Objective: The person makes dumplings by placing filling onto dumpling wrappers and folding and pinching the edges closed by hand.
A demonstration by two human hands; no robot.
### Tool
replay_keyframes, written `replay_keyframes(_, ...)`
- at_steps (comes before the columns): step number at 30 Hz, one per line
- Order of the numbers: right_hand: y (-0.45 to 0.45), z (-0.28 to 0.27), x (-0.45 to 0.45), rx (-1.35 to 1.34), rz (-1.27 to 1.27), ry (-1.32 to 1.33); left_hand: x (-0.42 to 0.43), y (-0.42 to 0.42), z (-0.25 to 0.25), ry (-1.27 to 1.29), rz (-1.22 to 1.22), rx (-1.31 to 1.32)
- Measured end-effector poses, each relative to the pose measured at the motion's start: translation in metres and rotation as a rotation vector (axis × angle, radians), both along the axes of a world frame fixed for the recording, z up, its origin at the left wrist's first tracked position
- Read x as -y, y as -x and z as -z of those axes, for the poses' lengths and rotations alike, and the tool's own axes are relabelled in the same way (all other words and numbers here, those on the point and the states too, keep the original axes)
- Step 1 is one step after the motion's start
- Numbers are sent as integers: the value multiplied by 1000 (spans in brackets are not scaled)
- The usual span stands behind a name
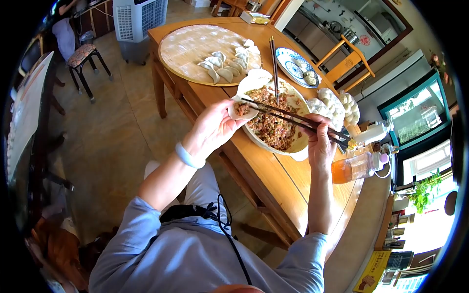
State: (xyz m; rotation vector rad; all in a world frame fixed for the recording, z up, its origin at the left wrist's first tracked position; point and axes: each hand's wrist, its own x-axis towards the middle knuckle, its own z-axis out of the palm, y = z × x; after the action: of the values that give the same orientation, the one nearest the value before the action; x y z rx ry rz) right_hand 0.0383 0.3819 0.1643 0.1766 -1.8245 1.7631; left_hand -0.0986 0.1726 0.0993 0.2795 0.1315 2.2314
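A round dumpling wrapper (238, 116) with some meat filling on it lies in my left hand (215, 123), whose fingers support its edge. My right hand (320, 139) grips a pair of dark chopsticks (293, 117), their tips over the filling on the wrapper. Beneath the chopsticks is a large white bowl (299, 155) of chopped filling (273, 128), and a second pair of chopsticks (275, 68) stands in it. Behind the bowl, several folded dumplings (224, 73) rest on a round floured board (188, 51).
On the wooden table (273, 171) are a blue-and-white plate (288, 63), plastic bags (337, 105) with round contents, and a bottle of orange liquid (354, 168) right of my right hand. A chair (349, 61), stool (80, 54) and white cooler (139, 22) stand around. Another person (63, 34) is at upper left.
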Motion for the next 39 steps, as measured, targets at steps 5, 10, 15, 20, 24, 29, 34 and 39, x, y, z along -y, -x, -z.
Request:
replay_keyframes(5,3,-2,2,39,-50,38,2,-2,0,-7,43,19)
replay_keyframes(10,1,-2,-17,65,-99,47,3,-10,-15,37,30,68)
replay_keyframes(15,2,-6,-26,13,-91,144,6,-13,-13,74,14,77)
replay_keyframes(20,7,-7,-18,108,-114,103,1,-18,-11,81,18,66)
replay_keyframes(24,12,-7,-19,136,-55,135,1,-19,-6,72,25,80)
replay_keyframes(29,11,-3,-22,129,-39,208,6,-17,-10,90,4,63)
replay_keyframes(34,6,-12,-41,85,42,192,23,-11,-8,102,-60,69)
replay_keyframes(39,-2,-12,-35,197,151,-175,34,-3,-2,93,-78,66)
